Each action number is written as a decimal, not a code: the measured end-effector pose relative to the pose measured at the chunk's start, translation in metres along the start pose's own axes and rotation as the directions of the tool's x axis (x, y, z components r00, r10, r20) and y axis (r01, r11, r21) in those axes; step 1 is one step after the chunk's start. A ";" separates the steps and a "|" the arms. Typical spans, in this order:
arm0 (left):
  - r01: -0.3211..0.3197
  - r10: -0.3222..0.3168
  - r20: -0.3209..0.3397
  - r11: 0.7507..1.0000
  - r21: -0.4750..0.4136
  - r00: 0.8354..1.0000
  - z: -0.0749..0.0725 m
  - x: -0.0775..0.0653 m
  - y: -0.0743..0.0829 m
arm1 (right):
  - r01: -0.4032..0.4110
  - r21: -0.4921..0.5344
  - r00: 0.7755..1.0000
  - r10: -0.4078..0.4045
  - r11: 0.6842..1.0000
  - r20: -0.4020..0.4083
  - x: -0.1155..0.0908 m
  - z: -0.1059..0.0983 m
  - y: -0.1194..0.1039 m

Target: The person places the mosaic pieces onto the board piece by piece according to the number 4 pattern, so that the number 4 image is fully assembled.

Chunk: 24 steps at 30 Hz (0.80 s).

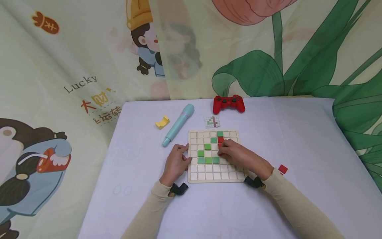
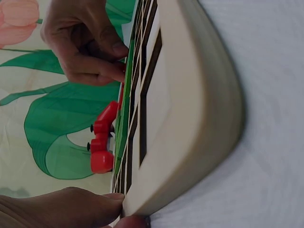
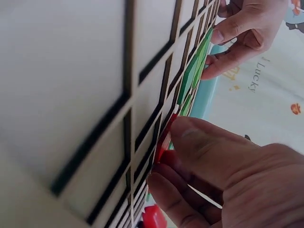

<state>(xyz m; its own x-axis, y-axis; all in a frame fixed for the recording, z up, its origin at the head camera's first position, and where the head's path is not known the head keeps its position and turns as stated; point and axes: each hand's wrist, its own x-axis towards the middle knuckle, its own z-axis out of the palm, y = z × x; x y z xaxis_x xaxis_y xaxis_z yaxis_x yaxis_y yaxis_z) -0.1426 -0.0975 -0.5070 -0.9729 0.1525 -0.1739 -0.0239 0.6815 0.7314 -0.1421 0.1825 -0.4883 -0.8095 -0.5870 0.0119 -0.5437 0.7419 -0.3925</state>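
A square wooden grid board [image 1: 192, 178] lies on the table, with green tiles [image 1: 208, 160] and red tiles [image 1: 220, 140] in some of its squares. My left hand [image 1: 176, 163] holds the board's left edge, thumb and fingertips at the rim. Over the right half of the board, my right hand [image 1: 243, 156] pinches a red tile [image 3: 166, 137] between thumb and fingers, low against the grid. In the head view those fingers mostly cover this tile. Right of the board, partly behind the right wrist, lies a loose red tile [image 1: 283, 169].
Behind the board lies a small card [image 1: 212, 121] printed with a coloured grid pattern. A red game controller [image 1: 228, 104] sits at the table's back edge. To the left are a light-blue microphone-shaped stick [image 1: 178, 125] and a yellow curved piece [image 1: 162, 122]. A printed cloth hangs behind.
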 end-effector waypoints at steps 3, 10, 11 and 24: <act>0.007 -0.007 0.010 1.000 -0.003 1.000 0.002 0.000 0.002 | -0.023 -0.003 1.000 0.023 1.000 -0.016 -0.013 -0.005 -0.002; 0.004 -0.004 0.011 1.000 -0.005 1.000 0.006 0.001 0.005 | -0.207 0.009 0.962 0.205 0.978 -0.178 -0.072 -0.036 0.008; 0.005 -0.005 0.011 1.000 -0.003 1.000 0.006 0.001 0.005 | -0.257 0.021 0.948 0.257 0.966 -0.190 -0.083 -0.040 0.011; 0.019 -0.019 0.003 1.000 0.016 1.000 0.000 -0.001 0.003 | -0.580 0.182 0.779 0.606 0.794 -0.162 -0.184 -0.027 0.055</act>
<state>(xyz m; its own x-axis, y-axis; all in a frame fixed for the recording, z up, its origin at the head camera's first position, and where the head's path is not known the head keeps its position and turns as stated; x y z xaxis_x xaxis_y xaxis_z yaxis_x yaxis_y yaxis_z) -0.1420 -0.0951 -0.5046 -0.9716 0.1411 -0.1898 -0.0392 0.6954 0.7175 -0.0289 0.3405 -0.4873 -0.9958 0.0452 -0.0800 0.0786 0.8707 -0.4855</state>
